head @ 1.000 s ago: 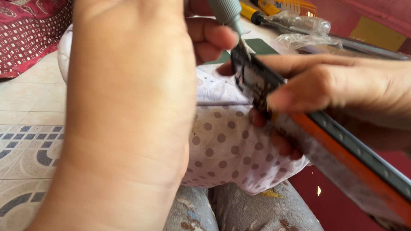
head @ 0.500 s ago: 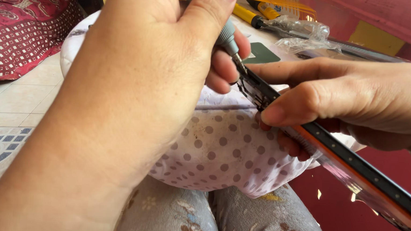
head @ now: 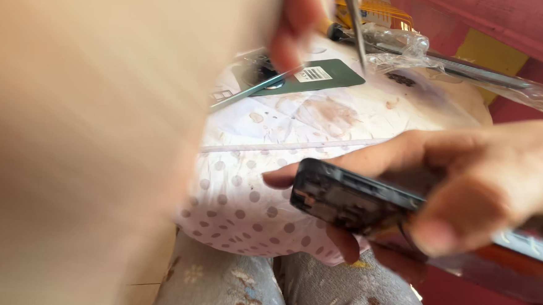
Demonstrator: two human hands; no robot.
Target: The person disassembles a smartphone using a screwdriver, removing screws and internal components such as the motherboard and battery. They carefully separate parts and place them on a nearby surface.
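The phone (head: 349,203) is a dark, flat device seen from its end, with its inner frame and small parts exposed along the edge; it is at the lower right, above the person's lap. The right hand (head: 468,187) holds it — thumb on the near side, fingers under and behind, so the grip is closed around the phone body. The rest of the phone runs to the right edge and is cut off there. Behind it lies a white cushion with brown dots (head: 282,190), resting on the knees in flowered trousers (head: 289,289). On top of the cushion is a green back cover (head: 316,74) of a phone, with a thin tool beside it. The left hand (head: 99,137) is very near the camera, blurred, and covers the whole left half of the view; its fingertips at the top hold a thin metal tool (head: 355,24) pointing down. Farther back are transparent plastic bags (head: 425,52) with tools — their content is hard to make out.
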